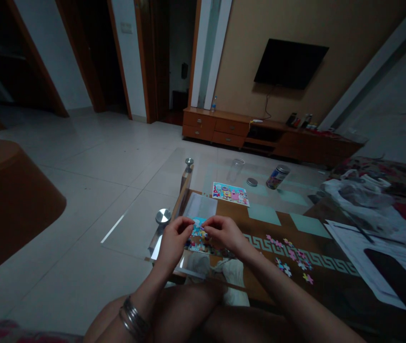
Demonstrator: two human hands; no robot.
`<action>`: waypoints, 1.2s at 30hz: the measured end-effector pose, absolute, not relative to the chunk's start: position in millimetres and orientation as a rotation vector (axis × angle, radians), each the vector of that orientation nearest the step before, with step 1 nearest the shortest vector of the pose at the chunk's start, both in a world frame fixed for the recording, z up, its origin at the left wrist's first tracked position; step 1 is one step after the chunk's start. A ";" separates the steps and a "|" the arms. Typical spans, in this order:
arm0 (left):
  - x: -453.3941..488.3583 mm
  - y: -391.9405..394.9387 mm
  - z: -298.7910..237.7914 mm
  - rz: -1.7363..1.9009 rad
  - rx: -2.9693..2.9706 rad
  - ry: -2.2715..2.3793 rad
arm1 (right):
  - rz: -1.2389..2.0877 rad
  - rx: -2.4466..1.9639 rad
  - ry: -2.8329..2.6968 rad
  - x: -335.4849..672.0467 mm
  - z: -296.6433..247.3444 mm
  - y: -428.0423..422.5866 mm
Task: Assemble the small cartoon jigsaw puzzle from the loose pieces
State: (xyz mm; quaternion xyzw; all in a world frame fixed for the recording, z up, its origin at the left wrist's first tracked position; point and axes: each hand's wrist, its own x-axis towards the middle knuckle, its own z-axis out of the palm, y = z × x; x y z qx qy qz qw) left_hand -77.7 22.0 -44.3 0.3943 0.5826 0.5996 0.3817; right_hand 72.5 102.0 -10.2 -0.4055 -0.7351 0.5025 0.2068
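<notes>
A partly joined jigsaw puzzle [197,247] lies on the glass table between my hands. My left hand [175,242] is at its left side, thumb and forefinger pinched together; whatever is between those fingertips is too small to make out. From the right, my right hand [227,234] reaches over the puzzle, its thumb and fingers closed on a small jigsaw piece [202,226]. Loose jigsaw pieces [298,257] are scattered to the right, beyond my right forearm. Behind the puzzle lies a colourful cartoon picture card [230,194].
At the back of the table [135,214] are a clear cup [238,166], a round lid [252,182] and a printed can [278,176]. Papers [363,257], a dark flat object [398,281] and plastic bags [360,200] lie on the right.
</notes>
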 end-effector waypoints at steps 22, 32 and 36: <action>-73.8 25.1 -52.5 1.492 0.988 1.512 | 0.907 -1.057 -2.320 79.6 -16.9 87.4; -68.3 21.1 -49.2 1.519 0.888 1.379 | 1.214 -1.123 -2.128 71.4 -22.5 99.2; -68.2 21.4 -51.4 1.517 0.859 1.362 | 1.225 -1.119 -2.099 70.9 -26.5 102.6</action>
